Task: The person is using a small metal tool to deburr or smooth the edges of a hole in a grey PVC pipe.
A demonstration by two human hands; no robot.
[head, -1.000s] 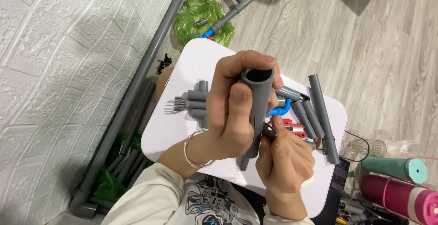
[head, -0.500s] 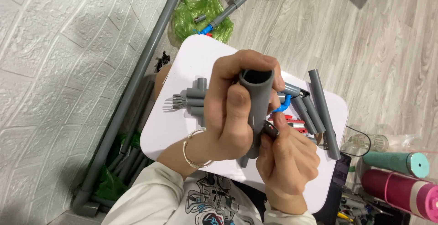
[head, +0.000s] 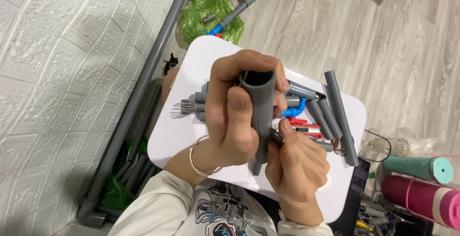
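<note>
My left hand (head: 235, 116) is wrapped around a short grey plastic pipe (head: 261, 106), held upright with its open end facing the camera. My right hand (head: 297, 169) grips a small dark tool (head: 277, 137) and presses its tip against the pipe's side, low on the pipe. Both hands hover over a small white table (head: 177, 135). A bracelet circles my left wrist.
On the table lie several grey pipe pieces (head: 340, 111), a blue elbow fitting (head: 296, 110) and a red-handled cutter (head: 306, 129). Long grey pipes (head: 143, 87) run along the white wall. A green bag (head: 211, 11) sits beyond; teal and pink bottles (head: 421, 183) lie right.
Nothing has moved beyond a slight shift of the camera; both hands keep their grip on the pipe and the tool.
</note>
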